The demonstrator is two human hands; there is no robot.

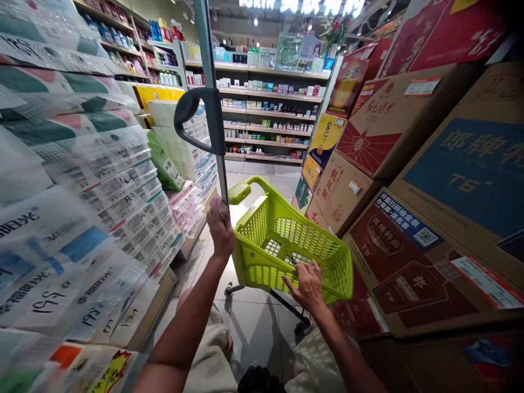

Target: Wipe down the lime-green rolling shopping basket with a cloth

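In the head view a lime-green plastic shopping cart (295, 229) with a perforated basket stands in front of me. A grey metal pole (221, 176) with a dark grey loop handle (216, 117) rises at its left end. My left hand (221, 232) is closed around a pale crumpled cloth (220, 207), pressed against the lower pole near the cart's green end. My right hand (310, 285) grips the near rim of the basket, its fingers over the edge and thumb outside. The basket's floor shows as an open grid.
Stacked tissue packs (118, 142) with handwritten prices line the left side. Printed cardboard cartons (413, 262) are piled close on the right. Shelves of boxed goods (270, 112) stand at the back, beyond a tiled floor (262, 166). A dark caster (302, 326) sits under the cart.
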